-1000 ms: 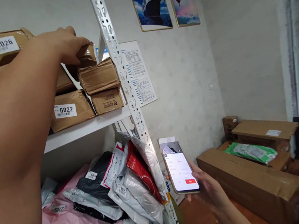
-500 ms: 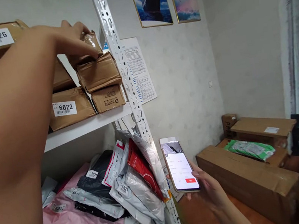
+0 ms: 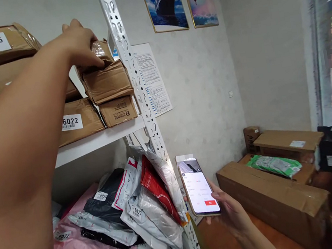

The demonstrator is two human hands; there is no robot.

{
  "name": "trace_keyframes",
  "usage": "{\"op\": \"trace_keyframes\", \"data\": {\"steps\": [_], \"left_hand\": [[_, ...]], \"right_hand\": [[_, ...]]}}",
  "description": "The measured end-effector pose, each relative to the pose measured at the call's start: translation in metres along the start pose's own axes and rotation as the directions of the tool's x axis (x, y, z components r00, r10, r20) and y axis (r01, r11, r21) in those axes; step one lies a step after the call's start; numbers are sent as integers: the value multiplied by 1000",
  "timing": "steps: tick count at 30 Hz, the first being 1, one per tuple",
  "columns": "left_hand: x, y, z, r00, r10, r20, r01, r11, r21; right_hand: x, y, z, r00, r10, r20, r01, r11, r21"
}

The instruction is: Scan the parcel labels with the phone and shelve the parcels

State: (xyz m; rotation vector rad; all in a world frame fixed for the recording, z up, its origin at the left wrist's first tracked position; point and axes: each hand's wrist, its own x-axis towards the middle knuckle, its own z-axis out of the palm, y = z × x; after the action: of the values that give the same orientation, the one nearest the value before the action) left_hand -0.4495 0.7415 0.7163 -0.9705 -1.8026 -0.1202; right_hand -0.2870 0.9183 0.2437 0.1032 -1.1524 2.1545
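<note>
In the head view, your left hand (image 3: 81, 40) lies over the small carton (image 3: 101, 49) that tops the 3-high stack at the right end of the shelf (image 3: 102, 141). The carton sits just right of your knuckles and partly under them, its taped end toward you; its long axis seems to run back toward the wall, though your hand hides most of it. Your digits touch it, but you cannot tell whether they clamp it. The creased carton (image 3: 109, 82) lies directly below, and the white upright (image 3: 115, 22) stands just to the right. Your right hand (image 3: 230, 208), lower and well apart, is wrapped around the phone (image 3: 198, 187), screen facing you, so your left is clearly nearer the stack.
</note>
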Motion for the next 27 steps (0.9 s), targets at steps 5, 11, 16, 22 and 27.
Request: {"op": "trace_keyframes", "data": {"steps": [5, 11, 16, 22, 27], "left_hand": [[-16, -12, 16, 966, 42, -255, -105, 965, -238], [-12, -24, 17, 987, 78, -142, -110, 966, -235], [-12, -17, 0, 991, 85, -103, -107, 967, -232], [-36, 51, 8, 783, 622, -7, -571, 724, 387], [-41, 91, 41, 900, 415, 131, -422, 760, 494]], "right_hand": [[1, 1, -1, 1000, -1, -17, 1, 1000, 11], [6, 4, -1, 999, 39, 22, -39, 999, -19], [5, 6, -1, 996, 85, 41, -84, 996, -18], [3, 3, 0, 998, 49, 41, -49, 999, -22], [1, 5, -2, 999, 29, 31, -29, 1000, 5]]}}
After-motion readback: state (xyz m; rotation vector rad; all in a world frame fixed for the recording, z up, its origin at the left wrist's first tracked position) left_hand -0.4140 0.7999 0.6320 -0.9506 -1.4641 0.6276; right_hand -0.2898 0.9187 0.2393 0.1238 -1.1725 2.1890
